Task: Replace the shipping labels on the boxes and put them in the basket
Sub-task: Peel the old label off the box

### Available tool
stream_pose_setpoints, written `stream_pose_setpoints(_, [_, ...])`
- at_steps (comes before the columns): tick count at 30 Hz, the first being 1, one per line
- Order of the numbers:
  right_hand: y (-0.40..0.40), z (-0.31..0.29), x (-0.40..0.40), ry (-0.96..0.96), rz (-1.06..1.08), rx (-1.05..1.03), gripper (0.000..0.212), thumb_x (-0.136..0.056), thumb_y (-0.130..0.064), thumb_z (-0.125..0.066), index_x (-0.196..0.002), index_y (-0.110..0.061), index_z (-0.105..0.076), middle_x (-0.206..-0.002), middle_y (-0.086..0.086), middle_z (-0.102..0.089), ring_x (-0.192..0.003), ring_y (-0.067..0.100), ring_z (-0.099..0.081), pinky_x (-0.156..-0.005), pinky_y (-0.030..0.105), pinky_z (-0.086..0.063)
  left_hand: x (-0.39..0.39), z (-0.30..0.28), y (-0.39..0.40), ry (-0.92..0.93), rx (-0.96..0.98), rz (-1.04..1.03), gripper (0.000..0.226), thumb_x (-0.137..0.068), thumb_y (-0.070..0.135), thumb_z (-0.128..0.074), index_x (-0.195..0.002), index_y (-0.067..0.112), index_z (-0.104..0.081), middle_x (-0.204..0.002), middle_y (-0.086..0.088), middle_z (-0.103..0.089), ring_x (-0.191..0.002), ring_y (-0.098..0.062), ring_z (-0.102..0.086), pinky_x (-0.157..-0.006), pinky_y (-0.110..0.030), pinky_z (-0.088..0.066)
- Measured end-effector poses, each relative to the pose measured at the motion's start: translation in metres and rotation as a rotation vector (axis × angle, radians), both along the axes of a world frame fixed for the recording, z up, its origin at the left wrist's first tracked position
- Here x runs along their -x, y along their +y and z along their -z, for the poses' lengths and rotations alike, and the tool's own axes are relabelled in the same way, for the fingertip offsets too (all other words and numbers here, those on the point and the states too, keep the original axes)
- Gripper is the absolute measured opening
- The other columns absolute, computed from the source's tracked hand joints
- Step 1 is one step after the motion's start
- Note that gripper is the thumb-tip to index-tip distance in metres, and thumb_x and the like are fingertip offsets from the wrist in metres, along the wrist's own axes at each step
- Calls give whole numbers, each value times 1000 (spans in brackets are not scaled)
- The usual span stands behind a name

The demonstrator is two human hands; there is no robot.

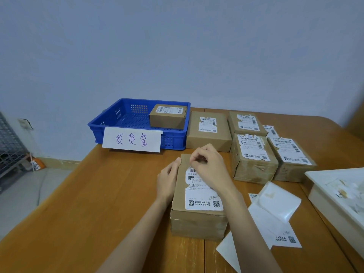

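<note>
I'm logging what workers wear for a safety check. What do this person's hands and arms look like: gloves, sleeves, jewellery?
Both hands, the left hand and the right hand, are bare, with no gloves. No rings, watch or wristband show. Both forearms are uncovered as far as the frame's bottom edge, so no sleeve is visible. Fingernails look short and unpainted.

One box [168,119] in basket [110,123], far left.

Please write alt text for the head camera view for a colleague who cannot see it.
A person's right hand picks at the top edge of the label on a cardboard box while the left hand steadies its side. Behind sit a blue basket holding one labelled box and four boxes with torn labels.
</note>
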State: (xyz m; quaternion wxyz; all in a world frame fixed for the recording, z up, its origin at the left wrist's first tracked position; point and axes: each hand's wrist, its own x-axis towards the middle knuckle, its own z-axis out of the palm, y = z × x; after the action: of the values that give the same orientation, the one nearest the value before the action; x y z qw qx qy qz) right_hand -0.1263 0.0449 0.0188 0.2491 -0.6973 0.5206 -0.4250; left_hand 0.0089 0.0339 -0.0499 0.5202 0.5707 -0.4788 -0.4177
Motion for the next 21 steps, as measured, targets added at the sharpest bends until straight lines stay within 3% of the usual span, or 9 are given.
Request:
stream_pose_setpoints(2, [1,-2,1,-21,-47,-12,27,-81,-5,-64,-83,-32,-66,-99,-14,-53,-94,-1,-57,-97,39,-45,1,0,0,-3,5,-3,49,-99,51,-48,-58,26,-54,-55,11,-53,-61,-12,-44,-65,-35,-32])
stream_pose_setpoints(8, [1,1,-2,111,-34,0,20,-83,-8,-66,-67,-21,-66,-95,-14,-50,-93,1,-52,-81,24,-41,2,-1,1,-19,24,-19,48,-100,49,-47,-60,23,-50,-54,11,-51,-60,-10,-43,-64,-34,-32])
stream_pose_setpoints(13, [-1,5,-1,45,2,34,22,-79,-8,-67,-62,-21,-64,-91,-14,-47,-86,3,-53,-91,43,-45,1,1,0,2,12,-16,48,-98,52,-48,-62,21,-54,-59,8,-54,-64,-13,-45,-66,-35,-33])
stream_pose_setpoints(16, [1,-1,2,-37,-52,-4,21,-80,-2,-68,-70,-21,-70,-96,-15,-48,-89,-1,-55,-86,29,-48,1,2,-1,-8,23,-12,51,-99,52,-47,-74,9,-61,-61,7,-57,-65,-13,-48,-67,-35,-35])
stream_pose_setpoints(19, [4,-4,3,-20,-132,-21,33,-80,-2,-66,-74,-34,-71,-107,-20,-49,-105,2,-55,-88,18,-41,1,2,0,-14,28,-13,47,-100,50,-46,-76,16,-67,-59,9,-60,-65,-12,-50,-66,-34,-36])
stream_pose_setpoints(21, [4,-2,0,103,-122,-5,31,-80,-10,-68,-63,-36,-66,-108,-23,-48,-107,4,-52,-90,25,-43,1,1,1,-15,27,-16,47,-100,49,-46,-69,18,-63,-57,10,-57,-62,-11,-48,-65,-34,-35])
